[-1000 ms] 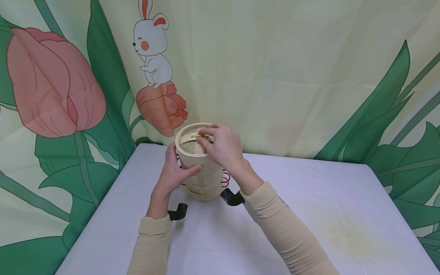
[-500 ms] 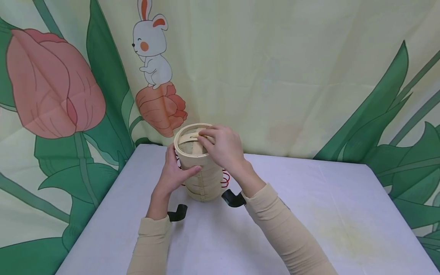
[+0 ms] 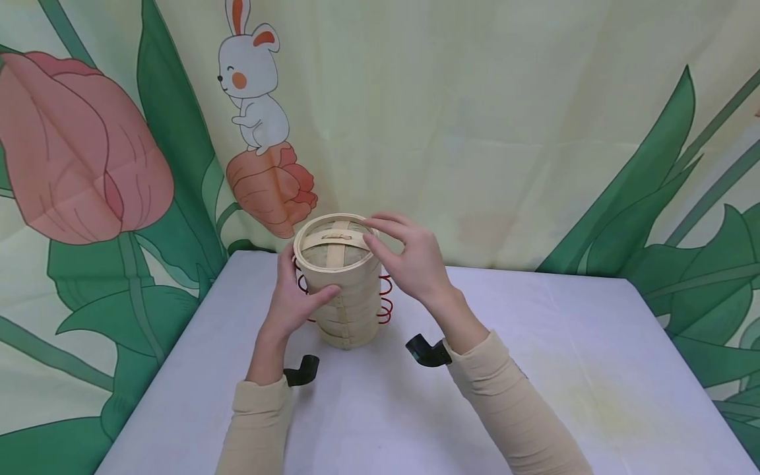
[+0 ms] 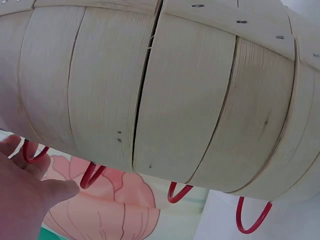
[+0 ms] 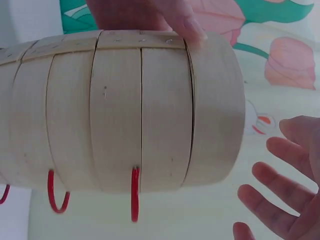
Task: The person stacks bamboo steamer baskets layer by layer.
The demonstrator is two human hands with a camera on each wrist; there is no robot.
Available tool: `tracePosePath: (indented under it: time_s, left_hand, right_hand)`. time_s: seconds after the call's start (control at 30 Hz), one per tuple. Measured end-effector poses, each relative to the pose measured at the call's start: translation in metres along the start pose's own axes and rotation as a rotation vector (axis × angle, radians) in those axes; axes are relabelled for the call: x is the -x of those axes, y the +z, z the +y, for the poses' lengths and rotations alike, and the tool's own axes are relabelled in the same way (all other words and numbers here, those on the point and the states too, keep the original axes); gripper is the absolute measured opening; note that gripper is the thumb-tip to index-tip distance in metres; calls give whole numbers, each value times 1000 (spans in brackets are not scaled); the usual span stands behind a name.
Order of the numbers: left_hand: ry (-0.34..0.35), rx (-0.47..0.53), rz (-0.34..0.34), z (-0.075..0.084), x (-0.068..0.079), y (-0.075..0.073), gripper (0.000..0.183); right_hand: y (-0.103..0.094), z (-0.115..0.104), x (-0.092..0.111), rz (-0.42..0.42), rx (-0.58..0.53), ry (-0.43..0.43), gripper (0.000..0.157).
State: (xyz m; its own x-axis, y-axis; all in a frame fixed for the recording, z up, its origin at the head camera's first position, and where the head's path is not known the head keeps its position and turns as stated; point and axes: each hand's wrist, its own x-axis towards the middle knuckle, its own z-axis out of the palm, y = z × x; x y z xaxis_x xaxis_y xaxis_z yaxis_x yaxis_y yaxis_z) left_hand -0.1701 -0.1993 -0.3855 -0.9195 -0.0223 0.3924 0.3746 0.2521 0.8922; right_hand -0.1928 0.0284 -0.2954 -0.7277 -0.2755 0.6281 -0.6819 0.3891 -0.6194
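A tall stack of small bamboo steamers [image 3: 356, 313] stands upright on the table, topped by a woven lid [image 3: 335, 257] with a flat strap handle. Thin red loops [image 5: 135, 195] stick out from its sides. My left hand [image 3: 289, 297] grips the upper left of the stack, thumb across the front, the other fingers partly hidden behind it. At the lid's right edge is my right hand [image 3: 418, 264], fingers extended and spread. The right wrist view shows that hand's fingers [image 5: 280, 185] apart from the lid, holding nothing.
A white cloth covers the table [image 3: 570, 369]. Behind it hangs a pale curtain [image 3: 505, 132] printed with tulips, leaves and a rabbit, close to the stack. A black wrist camera mount [image 3: 427, 351] juts from the right wrist, another mount [image 3: 303, 371] from the left.
My right hand has let go of the lid's strap handle and moved right, its fingers opening. My left hand keeps its hold on the stack. The head view has shifted slightly.
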Motion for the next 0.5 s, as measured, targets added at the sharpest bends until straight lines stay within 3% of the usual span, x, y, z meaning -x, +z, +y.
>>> tracePosePath:
  time_s: [0.3, 0.5]
  left_hand:
    - [-41, -171, 24, 1, 8, -8, 110]
    - [-2, -285, 27, -4, 21, -15, 113]
  right_hand:
    - [-29, 17, 31, 104, 59, -28, 30]
    - [-49, 38, 54, 131, 118, 16, 32]
